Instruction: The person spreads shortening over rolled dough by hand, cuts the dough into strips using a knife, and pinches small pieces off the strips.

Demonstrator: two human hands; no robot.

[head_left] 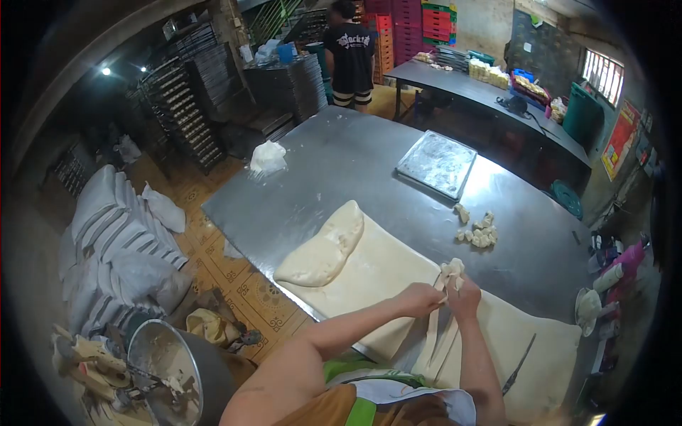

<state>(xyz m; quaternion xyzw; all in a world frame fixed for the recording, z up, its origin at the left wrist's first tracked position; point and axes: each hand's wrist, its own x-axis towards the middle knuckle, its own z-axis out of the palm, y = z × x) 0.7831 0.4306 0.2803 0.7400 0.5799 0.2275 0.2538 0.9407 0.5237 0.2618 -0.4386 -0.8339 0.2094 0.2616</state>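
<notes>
Dough is spread in a large sheet (383, 263) over the near part of the metal table (341, 156), with a thick folded lump (323, 252) on its left end. My left hand (420, 300) is closed on a dough strip (432, 334) near a gap in the sheet. Beside it, my right hand (465, 297) is closed on bunched dough (452, 273). Strips hang from between the hands toward my apron. On the right part of the sheet lies a thin dark blade (520, 363). Small dough pieces (482, 233) sit beyond my hands.
A metal tray (437, 165) and a white bag (268, 157) are on the table. Behind it, a person (349, 57) stands facing away. White sacks (117, 241) are piled at left, near a large metal bowl (167, 369). A second table (490, 96) stands at the back right.
</notes>
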